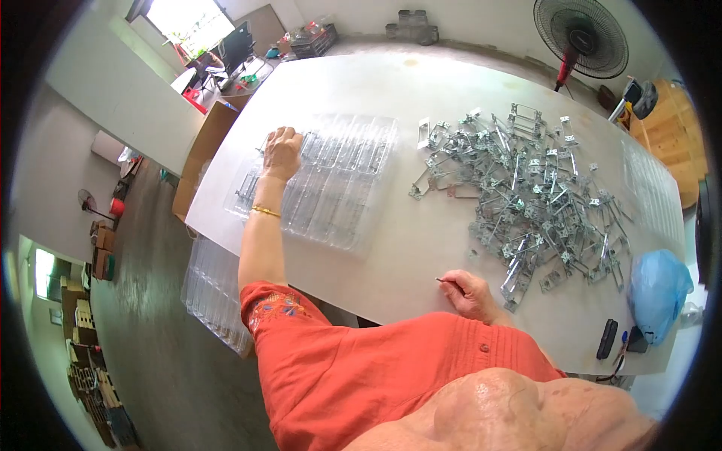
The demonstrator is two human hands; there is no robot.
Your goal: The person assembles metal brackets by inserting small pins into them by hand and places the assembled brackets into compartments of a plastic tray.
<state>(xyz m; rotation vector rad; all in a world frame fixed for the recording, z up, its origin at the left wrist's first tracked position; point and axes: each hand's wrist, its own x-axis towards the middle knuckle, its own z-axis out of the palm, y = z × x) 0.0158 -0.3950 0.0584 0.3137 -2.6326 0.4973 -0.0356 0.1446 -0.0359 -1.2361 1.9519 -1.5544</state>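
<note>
My left hand (282, 154) reaches over a clear plastic tray (331, 222) with long moulded slots. Its fingers are curled down on a metal bracket at the tray's far left part; bits of metal show beside the fingertips, the rest is covered. Another bracket (246, 186) lies nearer in the left slots, and several more seem to sit in the upper slots. Close to the table's front edge, my right hand (472, 295) is closed around a thin dark stick-like object (444, 280), its tip poking out leftward. A large heap of metal brackets (526, 184) spreads to the right.
More clear trays (214, 289) are stacked below the table's left edge, and another clear tray (653, 192) lies far right. A blue plastic bag (659, 289) and a black case (607, 339) rest at the right. A fan (583, 39) stands behind the table (376, 293).
</note>
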